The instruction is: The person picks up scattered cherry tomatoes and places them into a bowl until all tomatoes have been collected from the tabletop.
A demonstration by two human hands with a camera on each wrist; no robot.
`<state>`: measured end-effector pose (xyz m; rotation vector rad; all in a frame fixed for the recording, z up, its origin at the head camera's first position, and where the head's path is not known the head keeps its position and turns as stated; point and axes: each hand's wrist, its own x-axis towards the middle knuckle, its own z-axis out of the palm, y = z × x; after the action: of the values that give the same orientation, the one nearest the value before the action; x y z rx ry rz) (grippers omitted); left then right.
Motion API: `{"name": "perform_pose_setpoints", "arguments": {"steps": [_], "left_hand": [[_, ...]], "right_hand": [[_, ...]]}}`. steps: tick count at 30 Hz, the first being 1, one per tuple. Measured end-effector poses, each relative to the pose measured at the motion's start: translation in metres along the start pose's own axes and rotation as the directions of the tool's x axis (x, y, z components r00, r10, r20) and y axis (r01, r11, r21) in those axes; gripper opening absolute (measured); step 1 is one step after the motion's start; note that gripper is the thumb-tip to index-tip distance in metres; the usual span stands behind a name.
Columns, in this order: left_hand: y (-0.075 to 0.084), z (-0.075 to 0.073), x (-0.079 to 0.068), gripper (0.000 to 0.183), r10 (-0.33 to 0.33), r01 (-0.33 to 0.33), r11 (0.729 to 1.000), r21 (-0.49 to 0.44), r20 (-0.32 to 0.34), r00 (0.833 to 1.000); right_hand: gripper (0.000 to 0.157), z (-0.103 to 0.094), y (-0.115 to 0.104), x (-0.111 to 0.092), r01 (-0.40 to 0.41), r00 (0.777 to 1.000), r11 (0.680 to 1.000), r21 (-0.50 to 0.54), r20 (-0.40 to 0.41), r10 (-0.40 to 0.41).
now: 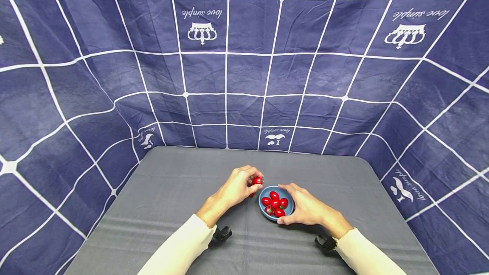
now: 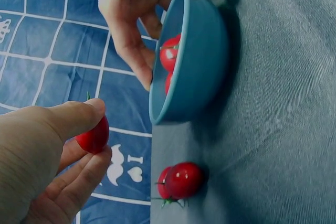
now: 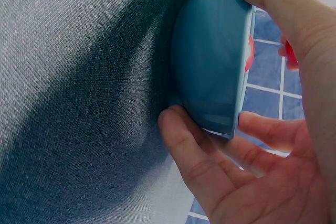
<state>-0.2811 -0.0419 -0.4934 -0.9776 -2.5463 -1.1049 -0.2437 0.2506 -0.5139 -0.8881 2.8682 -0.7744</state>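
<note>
My left hand (image 1: 236, 186) pinches a red cherry tomato (image 2: 94, 137) with a green stem between thumb and fingers, just left of the blue bowl (image 2: 205, 66). On the cloth below that hand lie a couple more cherry tomatoes (image 2: 185, 180), mostly hidden by it in the head view. My right hand (image 1: 307, 208) holds the bowl from its right side, thumb and fingers spread around the rim and wall. Several cherry tomatoes (image 1: 275, 203) sit inside the bowl. Whether its base touches the cloth I cannot tell.
A grey cloth (image 1: 183, 181) covers the table under both hands. Blue curtains (image 1: 248, 71) with white grid lines hang behind and along both sides. Each wrist wears a black strap (image 1: 223, 234).
</note>
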Motion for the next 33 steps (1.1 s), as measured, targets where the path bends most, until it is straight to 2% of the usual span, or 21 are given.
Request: {"name": "perform_pose_setpoints", "arguments": {"steps": [20, 33], "left_hand": [[0.014, 0.021, 0.006, 0.026, 0.035, -0.034, 0.999, -0.031, 0.060, 0.998], [0.016, 0.027, 0.009, 0.030, 0.020, -0.017, 0.999, -0.030, 0.088, 0.996]], "right_hand": [[0.110, -0.002, -0.001, 0.001, -0.007, 1.000, 1.000, -0.020, 0.007, 0.007], [0.109, 0.000, 0.000, 0.001, -0.015, 1.000, 1.000, -0.022, 0.011, 0.015]]}}
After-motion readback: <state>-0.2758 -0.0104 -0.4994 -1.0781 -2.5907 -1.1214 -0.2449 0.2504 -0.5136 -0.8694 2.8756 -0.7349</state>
